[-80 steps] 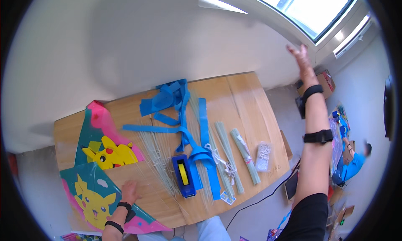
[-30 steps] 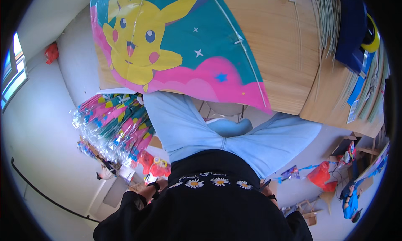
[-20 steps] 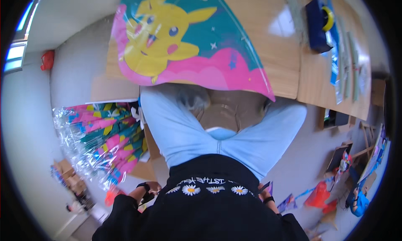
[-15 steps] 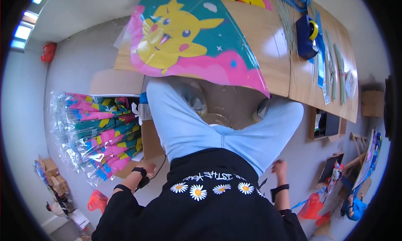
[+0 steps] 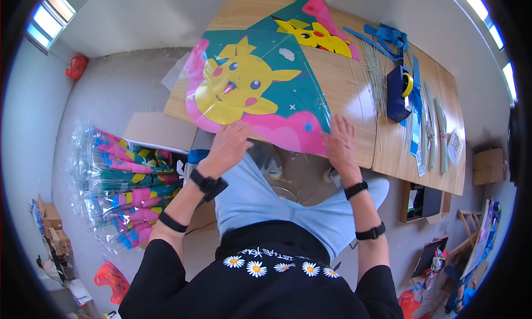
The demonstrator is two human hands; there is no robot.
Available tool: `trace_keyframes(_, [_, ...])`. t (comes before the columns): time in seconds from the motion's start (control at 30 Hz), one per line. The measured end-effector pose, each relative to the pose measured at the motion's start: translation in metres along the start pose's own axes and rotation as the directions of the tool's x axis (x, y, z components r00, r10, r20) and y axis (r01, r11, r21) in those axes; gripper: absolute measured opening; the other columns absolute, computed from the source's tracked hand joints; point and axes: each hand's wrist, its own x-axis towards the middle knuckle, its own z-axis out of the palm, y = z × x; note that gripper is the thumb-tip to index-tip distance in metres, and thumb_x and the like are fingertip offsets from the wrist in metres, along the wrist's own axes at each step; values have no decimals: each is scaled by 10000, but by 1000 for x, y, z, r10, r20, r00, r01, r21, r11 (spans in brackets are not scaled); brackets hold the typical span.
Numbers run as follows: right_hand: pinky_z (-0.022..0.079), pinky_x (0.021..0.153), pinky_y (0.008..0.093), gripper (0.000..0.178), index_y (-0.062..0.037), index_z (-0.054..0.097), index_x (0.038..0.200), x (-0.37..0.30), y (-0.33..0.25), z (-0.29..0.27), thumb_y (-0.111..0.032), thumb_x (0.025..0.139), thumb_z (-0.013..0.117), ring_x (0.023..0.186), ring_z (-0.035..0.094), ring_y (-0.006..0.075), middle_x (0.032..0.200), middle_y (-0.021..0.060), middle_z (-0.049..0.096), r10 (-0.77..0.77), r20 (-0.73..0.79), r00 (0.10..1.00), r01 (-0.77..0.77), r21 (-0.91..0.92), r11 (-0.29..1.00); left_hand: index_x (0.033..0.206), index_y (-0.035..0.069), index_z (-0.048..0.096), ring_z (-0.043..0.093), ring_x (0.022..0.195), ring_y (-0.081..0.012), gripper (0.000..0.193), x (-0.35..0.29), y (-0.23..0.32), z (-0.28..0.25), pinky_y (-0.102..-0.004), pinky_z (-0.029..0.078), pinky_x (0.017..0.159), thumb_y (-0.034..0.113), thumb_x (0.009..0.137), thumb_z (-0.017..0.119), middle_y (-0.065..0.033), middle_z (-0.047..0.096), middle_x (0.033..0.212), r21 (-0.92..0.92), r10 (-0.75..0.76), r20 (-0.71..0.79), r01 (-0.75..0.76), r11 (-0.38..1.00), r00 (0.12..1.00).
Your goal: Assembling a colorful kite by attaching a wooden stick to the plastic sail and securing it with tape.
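Note:
A kite sheet in teal and pink, printed with a yellow cartoon character, lies on the wooden table with its pink edge toward me. Glossy clear plastic shows over its face. My left hand rests at that near edge, fingers stretched onto the pink border. At the sheet's right corner my right hand lies flat, fingers extended against the corner and the tabletop. Whether either thumb is tucked under the sheet cannot be seen. A second kite sheet lies beyond, partly covered by the first.
On the table to the right are a navy tape dispenser with yellow tape, thin rods and blue strips. Bagged folded kites fill the floor at left beside an open carton. My legs straddle the table's near side.
Both hands have come up from beside my hips onto the near edge of the kite sheet. The view has tilted, bringing more of the table's far side into sight.

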Motion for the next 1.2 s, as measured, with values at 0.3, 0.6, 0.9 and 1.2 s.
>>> trace_keyframes(0.3, [170, 1120, 624, 606, -94, 461, 1394, 57, -12, 47, -404, 892, 597, 1392, 306, 326, 1459, 89, 431, 0, 82, 997, 0, 0, 1000, 1296, 56, 516, 345, 1373, -333, 579, 83, 39, 63, -573, 301, 1089, 193, 777, 732, -131, 427, 1438, -5, 116, 17, -116, 993, 993])
trace_keyframes(0.6, [231, 1097, 584, 508, -75, 525, 1327, 59, 2, 40, -327, 893, 608, 1287, 428, 324, 1358, 100, 534, -20, 14, 1000, 19, 91, 996, 1322, 71, 494, 303, 1400, -326, 646, 84, 37, 66, -640, 273, 1077, 224, 753, 758, -107, 381, 1474, -44, 43, 32, -42, 998, 999])
trace_keyframes(0.9, [437, 774, 466, 299, -15, 584, 938, 8, 23, 10, -144, 730, 755, 911, 540, 369, 938, 175, 580, 261, 5, 965, -257, 181, 949, 1295, 73, 502, 331, 1377, -339, 637, 75, -29, 56, -685, 257, 1046, 207, 732, 769, -118, 404, 1442, 45, -60, -131, 66, 997, 990])
trace_keyframes(1.2, [470, 711, 434, 302, -47, 571, 839, 15, 25, 20, -105, 642, 792, 801, 610, 323, 804, 120, 615, 472, 176, 864, -498, 158, 853, 1368, 77, 429, 306, 1403, -332, 700, 72, -93, 33, -670, 253, 1064, 269, 776, 749, -99, 363, 1492, 18, -421, -169, 430, 903, 891])
